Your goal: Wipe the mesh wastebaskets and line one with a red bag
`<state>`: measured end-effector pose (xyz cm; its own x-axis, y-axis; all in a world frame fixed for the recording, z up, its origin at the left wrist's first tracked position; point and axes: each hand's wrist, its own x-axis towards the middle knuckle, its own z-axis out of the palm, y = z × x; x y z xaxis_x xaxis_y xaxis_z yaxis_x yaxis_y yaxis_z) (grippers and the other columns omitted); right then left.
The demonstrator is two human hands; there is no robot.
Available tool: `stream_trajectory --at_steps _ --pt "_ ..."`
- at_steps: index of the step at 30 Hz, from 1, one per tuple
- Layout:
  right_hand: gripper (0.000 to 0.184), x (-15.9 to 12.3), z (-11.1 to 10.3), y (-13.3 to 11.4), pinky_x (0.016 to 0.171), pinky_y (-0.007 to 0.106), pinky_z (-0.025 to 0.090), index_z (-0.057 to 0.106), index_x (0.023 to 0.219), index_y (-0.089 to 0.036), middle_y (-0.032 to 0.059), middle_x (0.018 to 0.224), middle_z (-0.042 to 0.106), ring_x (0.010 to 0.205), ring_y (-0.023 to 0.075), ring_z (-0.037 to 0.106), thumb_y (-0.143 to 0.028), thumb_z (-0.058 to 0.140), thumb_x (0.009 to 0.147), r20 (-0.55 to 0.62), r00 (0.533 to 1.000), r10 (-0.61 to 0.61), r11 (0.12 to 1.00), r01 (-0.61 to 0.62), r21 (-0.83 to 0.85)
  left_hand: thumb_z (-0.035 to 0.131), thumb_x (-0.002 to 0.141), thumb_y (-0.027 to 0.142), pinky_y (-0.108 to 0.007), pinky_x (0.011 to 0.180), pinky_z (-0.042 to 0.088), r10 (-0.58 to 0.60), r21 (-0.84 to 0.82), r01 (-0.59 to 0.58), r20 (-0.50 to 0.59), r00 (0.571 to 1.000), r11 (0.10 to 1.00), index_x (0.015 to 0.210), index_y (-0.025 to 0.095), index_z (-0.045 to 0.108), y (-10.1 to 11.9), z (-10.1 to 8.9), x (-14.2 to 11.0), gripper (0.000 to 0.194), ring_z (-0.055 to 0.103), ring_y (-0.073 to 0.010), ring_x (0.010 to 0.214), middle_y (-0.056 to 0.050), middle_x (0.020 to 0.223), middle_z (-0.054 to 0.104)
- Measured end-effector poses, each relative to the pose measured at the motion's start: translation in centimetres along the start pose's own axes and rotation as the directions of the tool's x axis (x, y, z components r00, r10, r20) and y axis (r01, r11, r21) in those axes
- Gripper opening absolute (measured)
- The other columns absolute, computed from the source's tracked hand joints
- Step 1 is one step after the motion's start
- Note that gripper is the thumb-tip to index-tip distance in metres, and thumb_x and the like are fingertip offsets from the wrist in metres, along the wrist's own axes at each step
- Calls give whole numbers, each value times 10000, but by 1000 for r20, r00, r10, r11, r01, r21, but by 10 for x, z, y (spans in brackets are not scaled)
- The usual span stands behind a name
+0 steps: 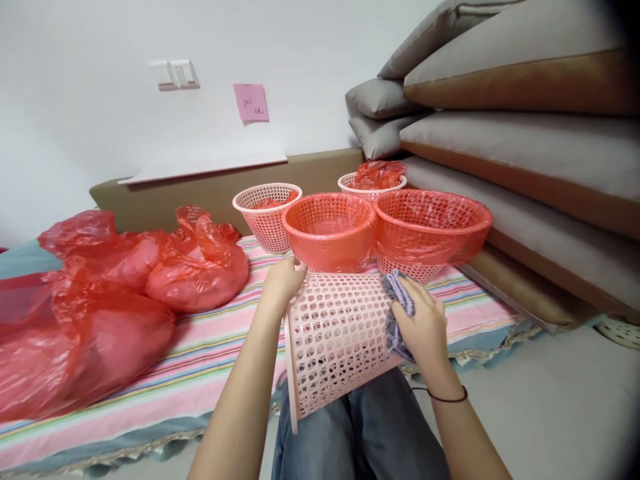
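A pale pink plastic mesh basket lies on its side over my lap, its rim toward me. My left hand is closed on the basket's bottom edge at the upper left. My right hand presses a grey-purple cloth against the basket's right side, fingers closed over the cloth. Just beyond, on a striped sheet, stand two baskets lined with red plastic bags.
Two more pale pink baskets with red bags inside stand farther back. Puffy red plastic bags pile up on the left of the sheet. Grey and brown cushions are stacked at the right. A pink note hangs on the wall.
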<state>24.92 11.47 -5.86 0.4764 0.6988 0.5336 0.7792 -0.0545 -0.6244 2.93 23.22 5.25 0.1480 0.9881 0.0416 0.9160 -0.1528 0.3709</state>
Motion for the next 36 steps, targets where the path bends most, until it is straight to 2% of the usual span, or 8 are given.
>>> stream_trajectory --at_steps 4,8,11,15,21,25,31,36 --pt "467 -15 2 -33 963 618 394 623 1316 -222 59 1404 583 1192 388 462 -313 513 871 6 1000 10 995 -10 -101 427 928 275 -346 875 480 -26 0 26 -7 1000 1000 1078 142 683 2 1 -2 326 680 -278 1041 -167 1133 731" --pt "506 -52 8 -113 1001 580 373 602 1329 -217 39 1433 558 1230 362 431 -207 537 828 90 951 -295 955 290 65 410 931 261 -347 895 474 -40 19 40 -6 999 999 1073 147 681 0 0 -4 327 664 -287 1093 -168 1159 721" --pt "509 -63 9 -140 1010 535 382 598 1321 -236 -2 1438 554 1243 339 421 -182 534 819 133 901 -413 900 382 209 401 932 245 -346 914 468 -51 27 51 6 999 998 1111 118 665 -2 -2 -6 343 655 -289 1116 -183 1180 711" --pt "492 -43 9 -94 1064 510 372 606 1318 -246 -9 1421 570 1245 309 434 -205 527 834 112 930 -349 926 325 190 391 937 249 -320 895 477 -50 0 50 9 999 999 1143 125 652 -2 -2 -8 355 668 -259 1086 -160 1172 718" --pt "458 1 6 -3 1053 541 382 646 1279 -195 64 1361 618 1183 317 475 -313 509 859 -23 998 -66 998 66 12 405 936 273 -342 851 491 -42 -52 42 -6 999 998 1088 131 672 3 2 -4 339 683 -277 1025 -164 1141 726" --pt "452 -8 6 -35 1025 578 375 655 1274 -230 35 1373 612 1190 349 454 -291 532 843 18 999 -44 998 45 -48 389 938 263 -382 880 476 -47 -31 46 -27 999 998 1077 118 681 3 2 -6 355 669 -318 1059 -196 1136 721" --pt "525 -50 6 -120 1042 547 362 599 1333 -262 -20 1462 534 1294 341 402 -213 553 813 184 918 -350 933 325 156 359 937 203 -348 912 463 -25 -6 24 -40 999 1000 1100 116 677 -1 0 -14 368 654 -291 1101 -180 1168 713" --pt "492 -35 4 -88 1082 501 369 620 1315 -248 -18 1415 579 1270 306 431 -228 510 836 148 957 -251 961 227 161 366 949 230 -333 896 471 -18 -50 17 -33 999 999 1114 115 668 0 0 -16 363 662 -272 1073 -162 1170 714"
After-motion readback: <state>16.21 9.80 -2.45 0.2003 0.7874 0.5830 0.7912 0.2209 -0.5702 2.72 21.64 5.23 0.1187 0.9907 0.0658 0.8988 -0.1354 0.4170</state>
